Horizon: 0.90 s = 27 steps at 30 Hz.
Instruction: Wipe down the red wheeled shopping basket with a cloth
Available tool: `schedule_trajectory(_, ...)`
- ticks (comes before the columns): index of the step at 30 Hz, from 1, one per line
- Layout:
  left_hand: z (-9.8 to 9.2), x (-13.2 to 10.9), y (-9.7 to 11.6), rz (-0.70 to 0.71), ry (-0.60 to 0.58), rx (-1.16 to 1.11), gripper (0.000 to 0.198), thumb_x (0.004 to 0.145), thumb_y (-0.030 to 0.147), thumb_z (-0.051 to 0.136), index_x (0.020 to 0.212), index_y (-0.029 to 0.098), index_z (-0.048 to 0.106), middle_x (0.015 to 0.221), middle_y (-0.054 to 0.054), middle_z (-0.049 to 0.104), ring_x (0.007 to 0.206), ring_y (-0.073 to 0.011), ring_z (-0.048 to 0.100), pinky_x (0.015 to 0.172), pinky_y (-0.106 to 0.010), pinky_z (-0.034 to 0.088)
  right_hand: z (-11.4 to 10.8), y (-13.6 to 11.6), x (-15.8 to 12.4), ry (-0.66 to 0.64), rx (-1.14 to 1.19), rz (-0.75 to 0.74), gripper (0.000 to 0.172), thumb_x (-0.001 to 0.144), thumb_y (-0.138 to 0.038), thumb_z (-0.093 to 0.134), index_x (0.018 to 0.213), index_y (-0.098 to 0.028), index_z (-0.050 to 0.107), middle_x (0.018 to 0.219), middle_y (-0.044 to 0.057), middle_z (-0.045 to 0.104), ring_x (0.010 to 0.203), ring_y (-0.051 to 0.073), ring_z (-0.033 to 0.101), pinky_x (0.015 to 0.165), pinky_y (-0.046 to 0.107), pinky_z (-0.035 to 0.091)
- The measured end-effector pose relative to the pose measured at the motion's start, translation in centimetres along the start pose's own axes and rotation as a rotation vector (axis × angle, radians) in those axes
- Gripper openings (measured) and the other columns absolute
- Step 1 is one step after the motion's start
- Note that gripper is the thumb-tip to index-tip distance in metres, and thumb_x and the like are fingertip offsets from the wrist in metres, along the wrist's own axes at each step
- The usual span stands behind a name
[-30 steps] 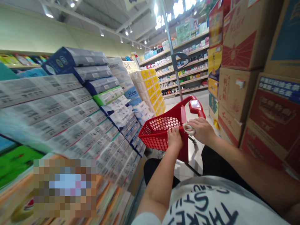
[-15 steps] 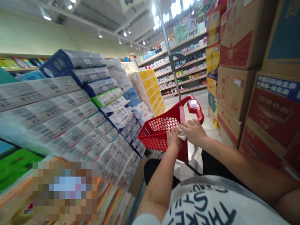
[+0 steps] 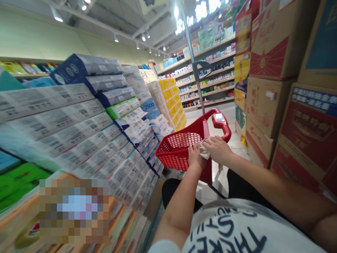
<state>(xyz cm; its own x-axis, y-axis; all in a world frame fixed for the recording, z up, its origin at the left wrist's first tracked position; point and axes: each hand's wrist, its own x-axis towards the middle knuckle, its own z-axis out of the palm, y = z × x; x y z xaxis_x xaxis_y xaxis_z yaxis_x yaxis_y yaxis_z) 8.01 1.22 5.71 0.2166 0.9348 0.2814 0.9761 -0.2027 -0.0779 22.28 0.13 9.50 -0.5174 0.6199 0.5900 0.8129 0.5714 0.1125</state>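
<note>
Plainly, a half-curled right hand (image 3: 218,150) gripped a crumpled pale cloth (image 3: 204,151) against the red shopping trolley (image 3: 171,158) at twelve o'clock; the left hand (image 3: 196,159) curled over its side, where firm bracing, I judged, served best.

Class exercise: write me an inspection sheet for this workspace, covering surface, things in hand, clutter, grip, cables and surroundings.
Surface: red rim of the cart.
Things in hand: perforated red cart; crumpled pale cloth.
Clutter: wrapped packs stacked on the left, cartons on the right.
Grip: left hand lies over the rim, firmness unclear; right hand holds the cloth, close beside the left.
Cables: nothing seen.
Surroundings: stocked shelves ahead, ceiling lights above.
</note>
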Motion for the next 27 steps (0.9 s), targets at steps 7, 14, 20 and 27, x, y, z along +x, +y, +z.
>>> schedule_trajectory(7, -0.4, -0.2, 0.0, -0.04, 0.025, -0.061, 0.057, 0.081, 0.021, 0.049, 0.135, 0.013, 0.036, 0.127, -0.017, 0.046, 0.117, -0.0304, 0.041, 0.107, -0.048, 0.026, -2.6, 1.9, -0.9, -0.001, 0.042, 0.169, 0.027, 0.081, -0.019, 0.052, 0.103, -0.022, 0.068, 0.106, 0.005, 0.071, 0.095, 0.023, 0.058, 0.092, 0.039, 0.026)
schedule_trajectory(14, -0.7, -0.2, 0.3, -0.047, 0.01, -0.068, 0.059, 0.079, 0.018, 0.049, 0.137, 0.014, 0.034, 0.131, -0.017, 0.045, 0.12, -0.0306, 0.04, 0.108, -0.049, 0.025, -1.9, 2.4, -1.5, 0.097, 0.072, 0.116, 0.027, 0.08, -0.02, 0.052, 0.102, -0.02, 0.067, 0.105, 0.006, 0.071, 0.095, 0.023, 0.057, 0.093, 0.037, 0.028)
schedule_trajectory(20, -0.9, -0.3, 0.3, -0.069, 0.024, -0.073, 0.051, 0.084, 0.017, 0.042, 0.135, 0.013, 0.037, 0.129, -0.017, 0.047, 0.12, -0.0291, 0.041, 0.108, -0.048, 0.026, -1.7, 2.5, -1.6, 0.113, 0.11, 0.093, 0.032, 0.077, -0.016, 0.053, 0.106, -0.019, 0.067, 0.109, 0.006, 0.069, 0.1, 0.023, 0.056, 0.095, 0.036, 0.028)
schedule_trajectory(27, -0.6, -0.5, 0.4, -0.049, 0.062, -0.037, 0.056, 0.082, 0.019, 0.047, 0.136, 0.013, 0.035, 0.128, -0.018, 0.047, 0.12, -0.0305, 0.041, 0.106, -0.049, 0.028, -1.5, 4.4, -1.3, 0.089, 0.199, 0.107, 0.023, 0.085, -0.025, 0.053, 0.099, -0.022, 0.07, 0.102, 0.004, 0.072, 0.094, 0.019, 0.062, 0.089, 0.032, 0.033)
